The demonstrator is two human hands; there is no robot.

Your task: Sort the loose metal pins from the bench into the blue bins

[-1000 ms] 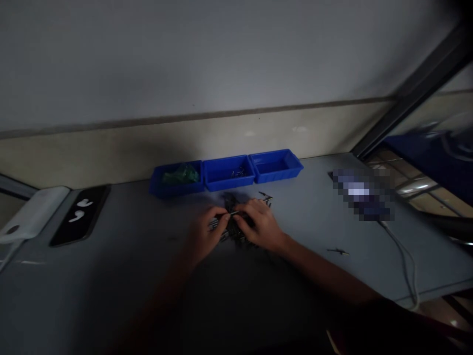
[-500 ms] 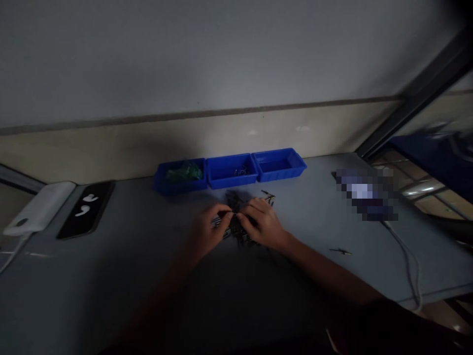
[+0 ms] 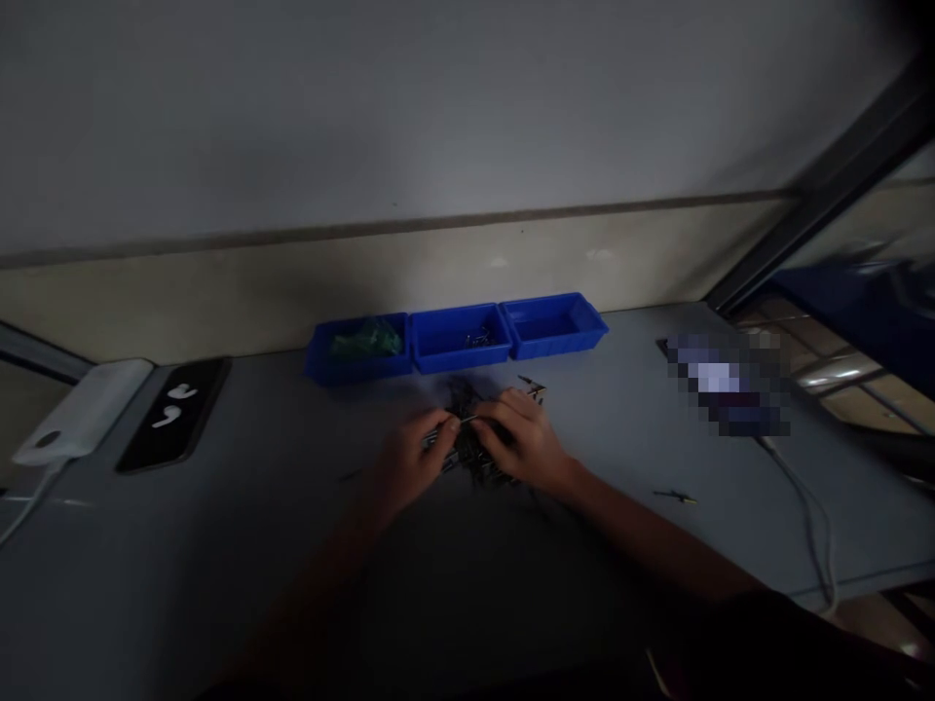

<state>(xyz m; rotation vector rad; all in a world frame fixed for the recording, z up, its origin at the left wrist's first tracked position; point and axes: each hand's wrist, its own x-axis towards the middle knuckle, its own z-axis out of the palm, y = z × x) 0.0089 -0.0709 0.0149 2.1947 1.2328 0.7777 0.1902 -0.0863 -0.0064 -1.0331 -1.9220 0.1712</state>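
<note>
My left hand (image 3: 418, 456) and my right hand (image 3: 523, 438) meet over a heap of small dark and silvery metal parts (image 3: 478, 467) on the grey table. Between their fingertips runs a thin metal pin (image 3: 468, 419), pinched at one end by each hand. Both hands are closed, thumb against forefinger. Its exact kind is too small and dim to make out. Just behind my right hand a few loose pieces (image 3: 536, 386) lie at the heap's edge.
Three blue bins stand along the wall: the left bin (image 3: 357, 372) holds green plastic, the middle bin (image 3: 460, 358) small metal pieces. At left lie a white power bank (image 3: 84, 414) and a black phone (image 3: 165, 443) with white earbuds. At right are a blurred-out device (image 3: 723, 385), its cable, and a loose part (image 3: 676, 497).
My fingertips have drawn slightly apart, and the thin metal pin now shows between them. The heap and the bins stay in place; the view has shifted slightly.
</note>
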